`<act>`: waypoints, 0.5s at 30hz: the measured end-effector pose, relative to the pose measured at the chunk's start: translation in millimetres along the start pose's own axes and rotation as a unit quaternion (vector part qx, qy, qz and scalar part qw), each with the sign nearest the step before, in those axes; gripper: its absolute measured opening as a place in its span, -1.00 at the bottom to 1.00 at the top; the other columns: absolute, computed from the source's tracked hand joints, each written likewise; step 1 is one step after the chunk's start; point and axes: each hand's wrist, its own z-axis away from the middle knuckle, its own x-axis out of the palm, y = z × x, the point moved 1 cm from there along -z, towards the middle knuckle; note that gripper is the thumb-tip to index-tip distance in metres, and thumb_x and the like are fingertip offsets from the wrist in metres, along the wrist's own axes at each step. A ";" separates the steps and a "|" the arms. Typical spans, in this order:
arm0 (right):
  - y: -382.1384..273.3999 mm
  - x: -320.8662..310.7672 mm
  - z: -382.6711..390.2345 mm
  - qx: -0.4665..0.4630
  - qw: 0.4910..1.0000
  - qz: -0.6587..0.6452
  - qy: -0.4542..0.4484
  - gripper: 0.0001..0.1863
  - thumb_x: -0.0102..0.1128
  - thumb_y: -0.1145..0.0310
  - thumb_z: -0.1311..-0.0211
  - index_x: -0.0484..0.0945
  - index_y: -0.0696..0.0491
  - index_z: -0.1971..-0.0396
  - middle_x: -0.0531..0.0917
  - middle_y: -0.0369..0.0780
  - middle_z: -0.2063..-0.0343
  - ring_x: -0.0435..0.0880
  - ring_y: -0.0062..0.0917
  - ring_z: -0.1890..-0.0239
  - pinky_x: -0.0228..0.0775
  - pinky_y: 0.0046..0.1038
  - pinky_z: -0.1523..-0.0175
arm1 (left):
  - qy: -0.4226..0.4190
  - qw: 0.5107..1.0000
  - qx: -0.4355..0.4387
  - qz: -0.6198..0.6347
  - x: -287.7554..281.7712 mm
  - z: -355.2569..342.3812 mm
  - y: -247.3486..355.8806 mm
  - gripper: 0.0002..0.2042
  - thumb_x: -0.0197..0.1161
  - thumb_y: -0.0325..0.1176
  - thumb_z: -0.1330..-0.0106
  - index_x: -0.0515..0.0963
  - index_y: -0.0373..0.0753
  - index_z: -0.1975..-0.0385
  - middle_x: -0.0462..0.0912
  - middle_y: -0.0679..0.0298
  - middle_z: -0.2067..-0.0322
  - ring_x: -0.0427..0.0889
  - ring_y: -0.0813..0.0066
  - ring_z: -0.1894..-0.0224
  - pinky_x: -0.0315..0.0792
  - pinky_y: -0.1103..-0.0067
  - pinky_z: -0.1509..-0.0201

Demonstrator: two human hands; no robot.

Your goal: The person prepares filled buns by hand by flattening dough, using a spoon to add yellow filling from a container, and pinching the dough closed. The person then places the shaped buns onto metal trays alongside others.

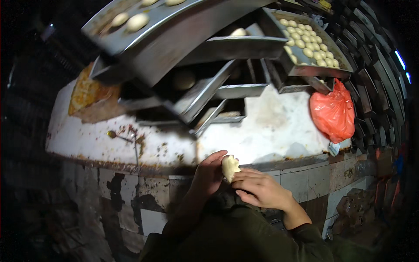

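Observation:
Close in front of my body, at the table's near edge, a pale piece of dough is held up between my hands. Its right side looks uneven, with small bumps or pleats. My left hand cups it from the left, thumb and fingers curled against it. From the right, my right hand has its fingertips bent onto the dough's lower right edge. The palm side of both hands and the dough's underside are hidden.
Metal trays are stacked crosswise on the white tabletop, with dough balls on top. Another tray of dough balls stands at far right above a red plastic bag. A stained box and a spoon lie left.

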 end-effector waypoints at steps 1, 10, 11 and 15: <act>-17.2 17.0 -4.7 0.013 0.999 -0.037 0.029 -0.83 0.20 0.44 0.08 0.49 0.11 0.43 0.47 -0.15 0.42 0.49 -0.26 0.29 0.34 -0.32 0.11 | 0.006 0.999 0.032 -0.002 -13.1 21.8 -1.1 -0.59 -0.15 -0.20 -0.40 0.25 -0.41 -0.06 0.47 0.08 0.09 0.46 0.30 0.01 0.32 0.49 -0.11; -141.0 190.7 -108.6 -0.076 0.968 -0.086 -0.223 -0.78 0.18 0.39 -0.04 0.52 0.14 0.30 0.57 -0.10 0.26 0.53 -0.24 0.12 0.36 -0.30 -0.01 | 0.194 0.933 0.167 0.251 -190.7 190.7 20.8 -0.79 -0.08 -0.46 -0.34 0.38 -0.35 0.10 0.50 0.07 0.10 0.44 0.21 -0.06 0.31 0.39 -0.17; -148.0 201.1 -119.1 -0.014 0.963 -0.133 -0.233 -0.81 0.19 0.42 -0.02 0.52 0.14 0.33 0.58 -0.10 0.30 0.55 -0.24 0.18 0.38 -0.31 0.05 | 0.260 0.914 0.214 0.226 -202.1 201.3 26.2 -0.79 -0.06 -0.46 -0.33 0.37 -0.36 0.09 0.51 0.06 0.12 0.46 0.21 -0.04 0.34 0.42 -0.15; -135.6 269.3 -182.6 -0.041 0.990 -0.106 0.079 -0.92 0.17 0.50 -0.01 0.50 0.14 0.45 0.53 -0.11 0.50 0.51 -0.23 0.46 0.34 -0.37 0.33 | 0.182 0.923 0.282 0.186 -210.6 222.2 42.4 -0.75 -0.11 -0.51 -0.33 0.33 -0.37 0.03 0.44 0.11 0.03 0.43 0.31 -0.06 0.29 0.42 -0.20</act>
